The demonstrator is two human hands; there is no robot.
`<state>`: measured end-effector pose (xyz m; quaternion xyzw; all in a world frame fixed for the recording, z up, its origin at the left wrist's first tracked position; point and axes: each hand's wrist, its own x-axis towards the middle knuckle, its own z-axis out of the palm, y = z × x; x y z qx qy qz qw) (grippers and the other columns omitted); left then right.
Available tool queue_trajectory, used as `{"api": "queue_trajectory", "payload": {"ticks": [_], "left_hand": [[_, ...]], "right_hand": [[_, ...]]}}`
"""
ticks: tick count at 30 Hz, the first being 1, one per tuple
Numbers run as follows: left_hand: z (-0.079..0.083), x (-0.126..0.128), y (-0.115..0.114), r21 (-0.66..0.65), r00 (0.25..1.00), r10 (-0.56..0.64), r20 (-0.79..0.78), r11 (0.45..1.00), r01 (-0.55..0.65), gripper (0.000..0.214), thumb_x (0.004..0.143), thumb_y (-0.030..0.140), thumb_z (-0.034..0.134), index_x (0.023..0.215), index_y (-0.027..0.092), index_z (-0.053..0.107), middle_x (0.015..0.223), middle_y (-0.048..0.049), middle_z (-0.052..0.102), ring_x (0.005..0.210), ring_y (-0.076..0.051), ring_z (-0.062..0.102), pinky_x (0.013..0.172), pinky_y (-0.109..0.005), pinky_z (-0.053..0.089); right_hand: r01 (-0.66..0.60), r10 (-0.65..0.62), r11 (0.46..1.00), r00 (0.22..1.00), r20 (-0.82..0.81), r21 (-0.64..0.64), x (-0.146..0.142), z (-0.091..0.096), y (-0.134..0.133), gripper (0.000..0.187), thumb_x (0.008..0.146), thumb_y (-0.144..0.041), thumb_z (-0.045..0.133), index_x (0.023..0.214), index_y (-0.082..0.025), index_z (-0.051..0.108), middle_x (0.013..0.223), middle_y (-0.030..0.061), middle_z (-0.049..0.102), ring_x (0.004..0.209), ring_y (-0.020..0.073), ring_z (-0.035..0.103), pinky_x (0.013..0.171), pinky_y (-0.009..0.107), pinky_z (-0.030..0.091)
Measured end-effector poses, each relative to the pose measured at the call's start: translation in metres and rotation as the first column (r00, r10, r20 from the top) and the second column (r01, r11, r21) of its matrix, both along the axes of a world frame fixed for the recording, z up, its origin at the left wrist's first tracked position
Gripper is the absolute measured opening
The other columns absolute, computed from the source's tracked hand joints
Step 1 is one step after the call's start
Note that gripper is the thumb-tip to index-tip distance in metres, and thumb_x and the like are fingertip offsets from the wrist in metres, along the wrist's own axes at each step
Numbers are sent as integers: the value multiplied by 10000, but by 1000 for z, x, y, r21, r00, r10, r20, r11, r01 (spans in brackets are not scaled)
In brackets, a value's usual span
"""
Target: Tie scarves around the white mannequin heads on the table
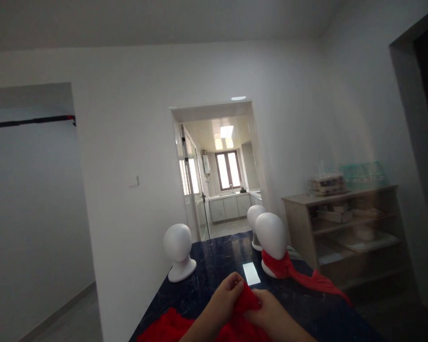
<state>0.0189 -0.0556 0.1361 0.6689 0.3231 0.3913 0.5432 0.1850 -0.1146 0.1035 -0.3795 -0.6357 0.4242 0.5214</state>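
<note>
— What are your hands on?
— My left hand (225, 295) and right hand (267, 308) pinch together on the bunched red knitted scarf (171, 327), low centre of frame, over the dark marble bench (214, 266).

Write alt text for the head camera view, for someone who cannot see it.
Two bare hands, left hand and right hand, pinch a bunched red cloth over a dark table. Three white mannequin heads stand beyond; the nearest right one wears a red scarf. A doorway opens onto a kitchen.
</note>
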Motion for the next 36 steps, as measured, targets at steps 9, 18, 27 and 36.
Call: {"api": "queue_trajectory", "payload": {"ticks": [9,18,27,36], "left_hand": [[32,-28,-24,67,920,-128,-371,984,164,326,811,388,779,1066,201,702,946,4,738,791,-166,636,671,-256,449],[30,-43,-16,-86,878,-251,-408,968,237,128,705,275,767,786,187,813,763,-21,754,675,-178,619,683,-299,455],[38,-14,-28,-229,932,-312,182,909,349,116,790,270,745,841,167,728,638,3,584,611,-151,586,642,-273,440],[-3,-71,67,-72,909,332,-252,930,-359,440,726,556,807,936,181,712,949,-117,774,905,-285,762,814,-393,578]], "right_hand": [[-72,24,988,946,-323,-138,21,7,18,155,791,-276,717,924,-200,693,841,-6,770,744,166,681,699,277,489],[-262,144,915,922,-359,-308,31,29,5,275,775,-344,827,966,-180,715,858,22,785,819,176,737,805,286,525],[-469,457,876,882,-114,-113,5,9,15,495,678,-373,929,1091,-158,762,958,41,770,984,215,719,947,335,514],[-453,324,830,867,-378,-326,26,-45,64,414,815,-626,747,853,-230,633,429,-166,309,336,35,143,429,205,348]]}}
